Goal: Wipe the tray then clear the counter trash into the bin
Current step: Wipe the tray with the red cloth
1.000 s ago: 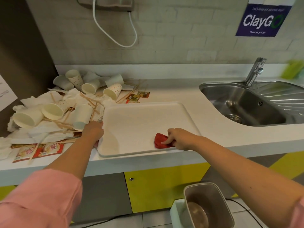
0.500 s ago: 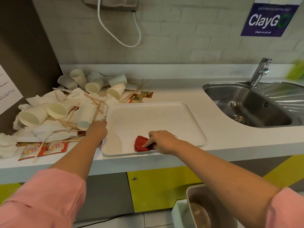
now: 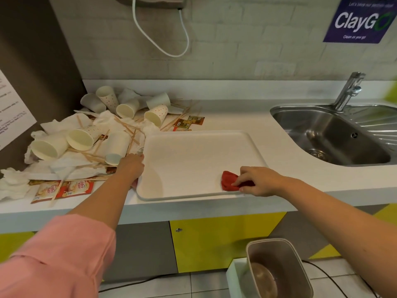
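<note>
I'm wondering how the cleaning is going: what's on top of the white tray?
On the white rectangular plastic tray lies a crumpled red cloth, held by the right hand near its front right corner. The surface under them is hidden.

"ClayGo", "Clean as you go" on wall poster (image 3: 359, 20); "Coffee mate" on red sachets (image 3: 62, 190).

The left hand (image 3: 132, 166) hides its own fingers at the tray's (image 3: 193, 134) left rim, so its grip cannot be told. The right hand (image 3: 257, 181) covers part of the red cloth (image 3: 228, 181). The bottom edge cuts off the bin (image 3: 268, 240) and the right edge the sink (image 3: 322, 134). A green blur (image 3: 392, 91) sits above it. The paper notice's (image 3: 12, 112) print is unreadably small.
</note>
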`<action>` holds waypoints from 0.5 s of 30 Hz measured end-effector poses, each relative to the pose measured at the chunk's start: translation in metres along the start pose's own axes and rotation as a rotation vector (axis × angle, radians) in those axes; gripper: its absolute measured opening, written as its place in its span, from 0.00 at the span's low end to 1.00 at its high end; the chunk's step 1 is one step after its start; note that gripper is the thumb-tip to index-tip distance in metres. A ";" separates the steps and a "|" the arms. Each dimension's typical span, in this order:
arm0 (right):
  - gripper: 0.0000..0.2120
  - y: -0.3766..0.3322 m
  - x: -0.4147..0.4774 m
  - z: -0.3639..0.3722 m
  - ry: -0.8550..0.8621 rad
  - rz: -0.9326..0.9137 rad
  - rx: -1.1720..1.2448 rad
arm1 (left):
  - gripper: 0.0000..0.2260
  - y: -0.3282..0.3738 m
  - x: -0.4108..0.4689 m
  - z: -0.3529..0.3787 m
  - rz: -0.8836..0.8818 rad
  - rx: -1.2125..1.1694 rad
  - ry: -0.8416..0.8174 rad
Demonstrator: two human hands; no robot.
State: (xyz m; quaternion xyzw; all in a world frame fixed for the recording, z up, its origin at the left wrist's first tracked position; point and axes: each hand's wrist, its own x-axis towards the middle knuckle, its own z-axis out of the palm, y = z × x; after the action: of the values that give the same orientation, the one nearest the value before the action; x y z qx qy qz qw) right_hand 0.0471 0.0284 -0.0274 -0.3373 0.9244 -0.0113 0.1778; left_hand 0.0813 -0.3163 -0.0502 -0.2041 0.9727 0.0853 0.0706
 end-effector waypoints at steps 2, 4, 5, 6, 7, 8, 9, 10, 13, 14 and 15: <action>0.16 -0.012 0.005 -0.002 -0.014 -0.026 -0.033 | 0.19 0.000 0.000 -0.001 -0.002 -0.026 -0.008; 0.16 -0.028 0.013 -0.003 -0.018 -0.063 -0.045 | 0.19 0.002 0.000 -0.004 -0.008 -0.012 -0.010; 0.16 -0.037 0.018 -0.003 -0.017 -0.085 -0.049 | 0.19 0.003 -0.001 -0.005 0.000 0.000 -0.008; 0.17 -0.048 0.023 -0.003 -0.014 -0.109 -0.051 | 0.19 0.003 -0.002 -0.007 0.002 0.013 -0.009; 0.17 -0.059 0.029 -0.003 -0.010 -0.131 -0.053 | 0.19 0.003 -0.002 -0.007 0.012 0.040 -0.010; 0.17 -0.070 0.035 -0.002 -0.004 -0.152 -0.055 | 0.19 0.002 -0.003 -0.008 0.016 0.048 -0.005; 0.17 -0.081 0.041 -0.001 0.004 -0.171 -0.055 | 0.19 0.002 -0.002 -0.008 0.014 0.046 -0.004; 0.17 -0.092 0.048 0.000 0.012 -0.191 -0.054 | 0.19 0.001 -0.003 -0.008 0.013 0.044 -0.011; 0.18 -0.120 0.062 0.002 0.033 -0.237 -0.043 | 0.19 0.000 -0.002 -0.007 0.023 0.001 -0.016; 0.18 -0.128 0.066 0.002 0.039 -0.249 -0.044 | 0.19 0.000 -0.002 -0.007 0.026 -0.004 -0.015; 0.18 -0.136 0.070 0.002 0.048 -0.261 -0.051 | 0.19 -0.001 -0.001 -0.007 0.029 -0.003 -0.015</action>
State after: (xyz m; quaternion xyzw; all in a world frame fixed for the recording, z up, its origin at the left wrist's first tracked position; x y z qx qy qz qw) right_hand 0.0827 -0.1203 -0.0330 -0.4588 0.8766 -0.0191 0.1441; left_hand 0.0822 -0.3180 -0.0435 -0.1896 0.9748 0.0893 0.0766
